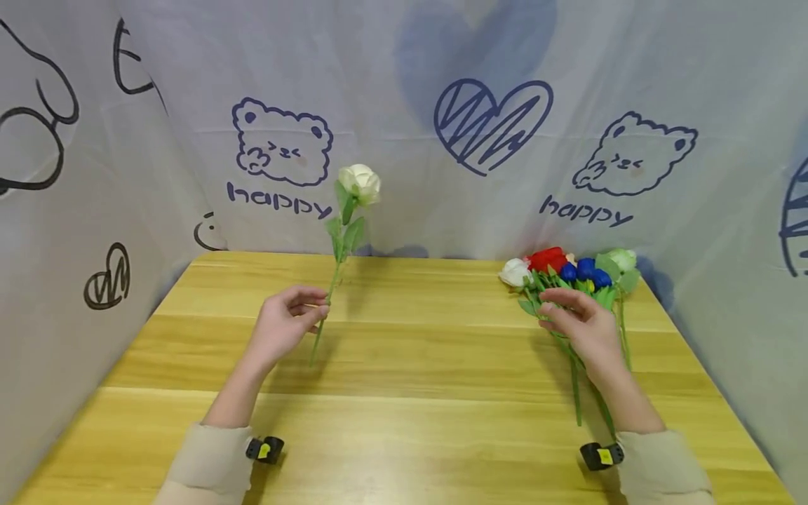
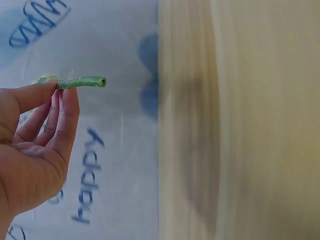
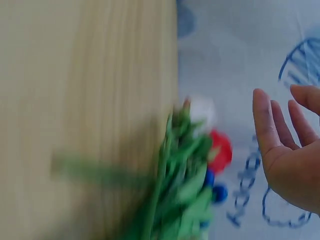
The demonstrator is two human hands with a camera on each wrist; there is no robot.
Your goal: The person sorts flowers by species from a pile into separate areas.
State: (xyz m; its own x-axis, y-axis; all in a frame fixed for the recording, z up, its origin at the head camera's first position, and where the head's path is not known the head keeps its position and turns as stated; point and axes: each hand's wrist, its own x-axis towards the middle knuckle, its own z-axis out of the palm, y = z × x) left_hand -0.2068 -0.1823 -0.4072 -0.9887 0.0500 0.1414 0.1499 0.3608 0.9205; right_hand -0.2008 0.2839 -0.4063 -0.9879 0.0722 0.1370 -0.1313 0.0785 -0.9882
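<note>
A single white rose with a green leafy stem stands nearly upright in my left hand. Thumb and fingertips pinch the stem low down, and in the left wrist view the cut end of the stem sticks out past the fingers. My right hand hovers over a bunch of flowers at the table's right side, its fingers loosely bent and holding nothing. That bunch has a red flower, a white flower, blue flowers and a pale green flower.
The wooden table ends at the back against a pale cloth printed with bears and hearts. Long green stems from the bunch point toward the front edge. Cloth also hangs along both sides. A black band sits at each wrist.
</note>
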